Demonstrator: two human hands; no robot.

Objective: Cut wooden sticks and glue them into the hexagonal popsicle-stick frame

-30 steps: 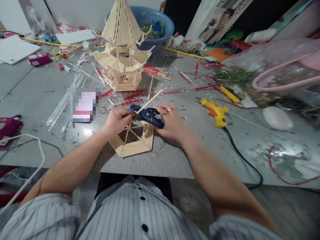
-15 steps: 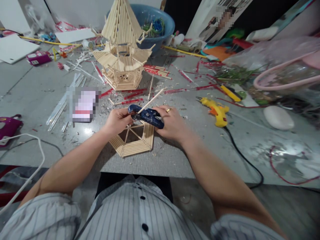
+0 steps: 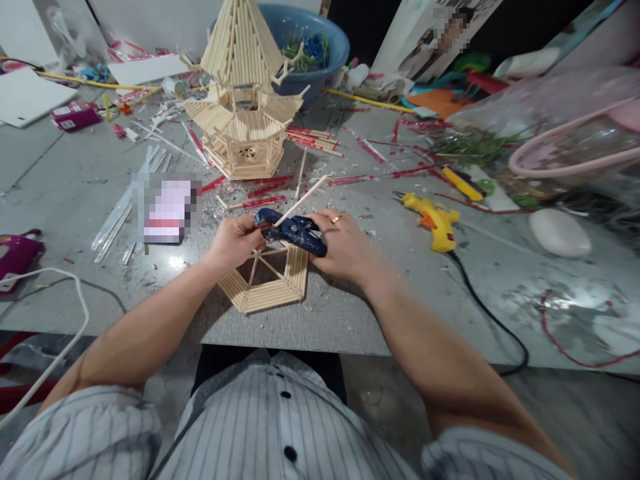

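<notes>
My right hand (image 3: 343, 243) wraps round the handles of a dark blue hand cutter (image 3: 300, 233). A thin wooden stick (image 3: 305, 199) lies slantwise across the cutter, its far end pointing up and right. At the cutter's left end, my left hand (image 3: 235, 243) is closed in a pinch at the stick's lower end; the fingertips are partly hidden. Below both hands, a hexagonal frame of wooden sticks (image 3: 273, 293) with spokes rests flat on the table, its upper side covered by the hands and cutter.
Beyond the hands stands a stick-built pagoda model (image 3: 245, 127), before a blue basin (image 3: 335, 50). A yellow glue gun (image 3: 434, 223) with a black cord lies to the right, near a white oval object (image 3: 559, 233). Clear glue sticks (image 3: 125, 207) and a blurred phone-like object (image 3: 170, 210) are left.
Both hands, the cutter and the stick keep nearly the same place. The view has shifted very slightly.
</notes>
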